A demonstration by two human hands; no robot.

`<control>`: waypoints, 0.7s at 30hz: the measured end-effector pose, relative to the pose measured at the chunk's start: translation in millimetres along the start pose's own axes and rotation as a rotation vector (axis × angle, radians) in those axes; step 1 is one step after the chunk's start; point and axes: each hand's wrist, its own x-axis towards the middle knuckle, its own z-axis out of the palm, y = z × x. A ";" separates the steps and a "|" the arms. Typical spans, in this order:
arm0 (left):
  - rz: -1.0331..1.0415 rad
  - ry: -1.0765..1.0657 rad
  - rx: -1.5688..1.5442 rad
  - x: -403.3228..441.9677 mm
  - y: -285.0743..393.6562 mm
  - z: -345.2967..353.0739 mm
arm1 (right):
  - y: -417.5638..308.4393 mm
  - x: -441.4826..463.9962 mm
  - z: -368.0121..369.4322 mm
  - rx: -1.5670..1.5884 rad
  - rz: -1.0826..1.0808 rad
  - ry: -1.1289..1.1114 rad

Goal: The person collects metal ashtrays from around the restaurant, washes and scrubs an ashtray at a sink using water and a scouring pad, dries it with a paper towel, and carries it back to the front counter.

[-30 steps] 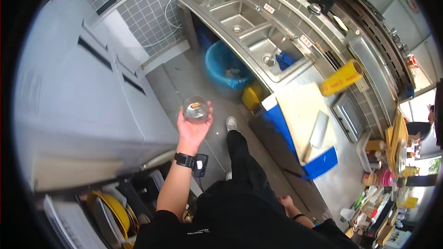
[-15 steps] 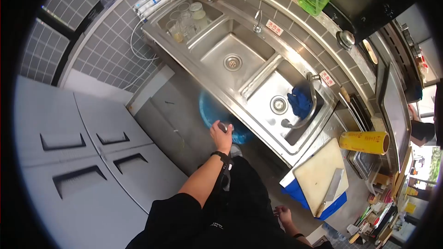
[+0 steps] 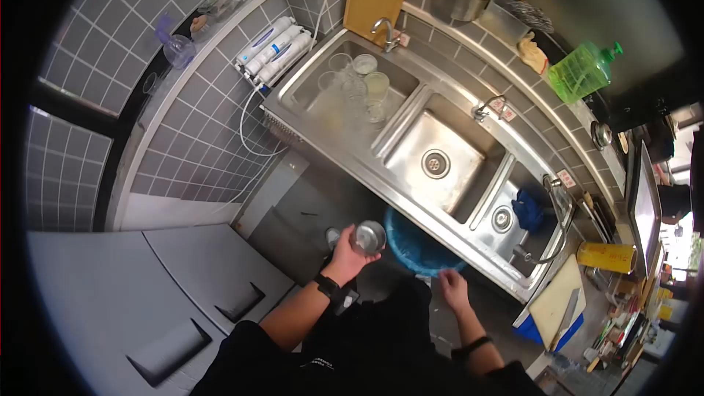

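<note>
Black short sleeves (image 3: pixel 249 356) lie nearest, with both forearms reaching out from them. On the left wrist is a dark watch (image 3: pixel 328 287), and a black band (image 3: pixel 473 346) circles the right wrist. Beyond the watch, the left hand (image 3: pixel 346 258) cradles a round glass cup (image 3: pixel 369 237), its open mouth turned up toward the view. The thumb lies along the cup's left side and the other fingertips show at its lower right edge, so the cup sits between them, gripped around its wall; the rest of those fingers is hidden beneath. The right hand (image 3: pixel 455 290) hangs well apart from the cup, fingers loosely bent downward; I cannot tell whether their tips meet.

Just beyond the hands, a blue bin (image 3: pixel 424 249) stands partly under the steel counter edge, its rim between the cup and the right hand. Over to the left are grey cabinet doors (image 3: pixel 198 279) with recessed handles. On the right, a knife (image 3: pixel 566 317) lies on a pale cutting board (image 3: pixel 546 302), near a yellow roll (image 3: pixel 607 257).

Farther off, the middle basin (image 3: pixel 458 139) shows its drain, a dark blue cloth (image 3: pixel 526 210) lies in the right basin (image 3: pixel 493 221), and the left basin (image 3: pixel 308 99) holds several glasses (image 3: pixel 376 86), partly blurred, probably drinking glasses. Behind them a wooden board (image 3: pixel 374 1) leans against the wall.
</note>
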 end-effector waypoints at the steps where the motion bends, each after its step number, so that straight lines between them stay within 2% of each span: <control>1: 0.026 -0.063 -0.008 -5.0 27.2 -5.3 | -37.7 17.0 8.7 0.083 -0.023 -0.080; 3: 0.047 -0.239 -0.056 -18.1 83.8 -1.9 | -96.5 48.8 26.3 0.032 -0.075 -0.159; 5: 0.067 -0.244 -0.137 -24.5 128.3 2.0 | -143.4 75.7 31.6 -0.047 -0.268 -0.105; 7: 0.048 -0.349 -0.189 -16.6 161.3 -1.6 | -175.0 102.9 32.6 -0.082 -0.272 -0.073; 8: 0.058 -0.295 -0.187 -13.8 176.5 2.7 | -189.0 120.8 32.0 -0.100 -0.291 -0.056; 9: 0.068 -0.236 -0.181 -10.5 191.0 7.5 | -206.2 136.7 27.4 -0.112 -0.211 -0.069; 11: 0.043 -0.237 -0.173 -0.3 215.4 18.3 | -228.8 170.9 19.6 -0.117 -0.217 0.017; 17: 0.055 -0.305 -0.061 58.5 276.0 64.9 | -274.8 321.1 -7.0 -0.235 -0.447 0.252; 19: 0.070 -0.239 0.016 77.8 296.3 95.0 | -299.4 377.0 -17.7 -0.262 -0.467 0.276; 20: 0.060 -0.188 0.067 87.6 308.2 106.2 | -303.8 411.0 -14.9 -0.268 -0.577 0.367; 21: 0.052 -0.133 0.123 97.9 319.5 118.3 | -314.2 436.6 -16.3 -0.280 -0.591 0.425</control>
